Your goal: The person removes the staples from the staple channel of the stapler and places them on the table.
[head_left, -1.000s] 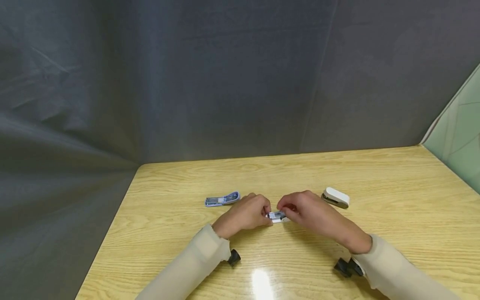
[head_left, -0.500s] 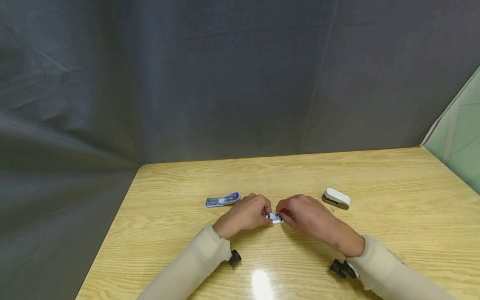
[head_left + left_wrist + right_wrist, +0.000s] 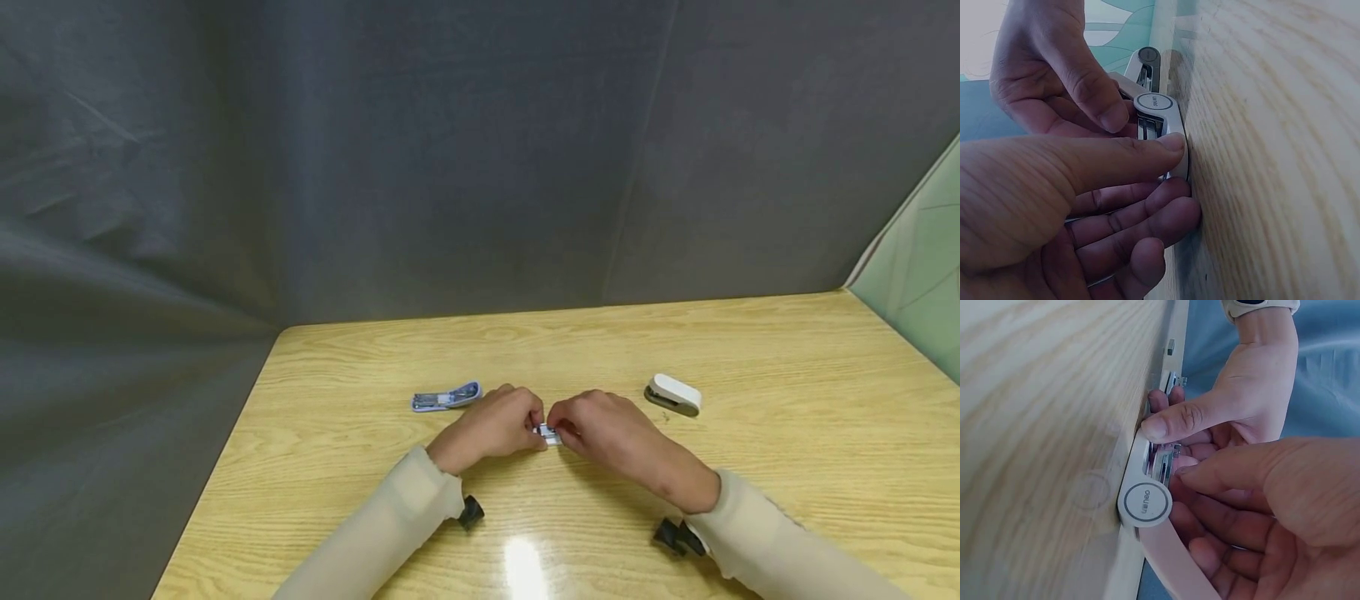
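A small white stapler [image 3: 1145, 503] lies on the table between the hands, its top arm swung back at the round hinge so that its metal staple channel [image 3: 1163, 464] shows. My left hand [image 3: 498, 423] pinches the far end of its base between thumb and fingers, steadying it on the tabletop. At the channel, my right hand [image 3: 607, 433] has thumb and fingertips closed together against the metal part. Whatever may sit between those fingertips is hidden. In the left wrist view the stapler's hinge [image 3: 1154, 102] stands just past the left thumb.
A blue stapler [image 3: 446, 397] lies opened out behind the left hand. Beyond the right hand stands another white stapler [image 3: 672, 395] with a dark base. The wooden table [image 3: 360, 358] meets a dark curtain [image 3: 450, 167] at the back and left.
My right hand has shifted a little left along the stapler, closer to the left hand, covering more of the channel. The left hand has stayed almost still.
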A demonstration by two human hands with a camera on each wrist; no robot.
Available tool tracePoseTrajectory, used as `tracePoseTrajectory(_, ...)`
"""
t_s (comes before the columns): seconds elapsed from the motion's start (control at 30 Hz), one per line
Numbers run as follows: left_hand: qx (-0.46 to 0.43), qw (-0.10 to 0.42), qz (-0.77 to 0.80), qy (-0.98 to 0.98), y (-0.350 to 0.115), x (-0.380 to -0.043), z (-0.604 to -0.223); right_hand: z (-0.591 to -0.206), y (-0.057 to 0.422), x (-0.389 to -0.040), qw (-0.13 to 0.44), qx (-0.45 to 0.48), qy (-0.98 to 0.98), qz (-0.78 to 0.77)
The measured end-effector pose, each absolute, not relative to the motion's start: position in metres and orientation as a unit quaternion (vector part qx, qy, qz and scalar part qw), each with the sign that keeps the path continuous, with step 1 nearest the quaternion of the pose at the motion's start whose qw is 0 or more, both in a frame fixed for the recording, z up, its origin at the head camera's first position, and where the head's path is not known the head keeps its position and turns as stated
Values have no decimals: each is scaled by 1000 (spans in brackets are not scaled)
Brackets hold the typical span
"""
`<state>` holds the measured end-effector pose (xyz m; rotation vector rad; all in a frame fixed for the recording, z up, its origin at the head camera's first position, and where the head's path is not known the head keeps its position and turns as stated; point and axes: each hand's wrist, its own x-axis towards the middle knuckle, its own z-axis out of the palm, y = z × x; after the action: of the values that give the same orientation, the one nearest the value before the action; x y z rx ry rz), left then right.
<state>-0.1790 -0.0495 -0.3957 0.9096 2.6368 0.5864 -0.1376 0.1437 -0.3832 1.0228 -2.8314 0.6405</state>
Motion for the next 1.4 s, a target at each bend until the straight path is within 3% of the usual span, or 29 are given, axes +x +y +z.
tracePoseTrajectory(1.4,319,142,191,918,-47,-174,-392,-395,137,-140,61,301,-901,306)
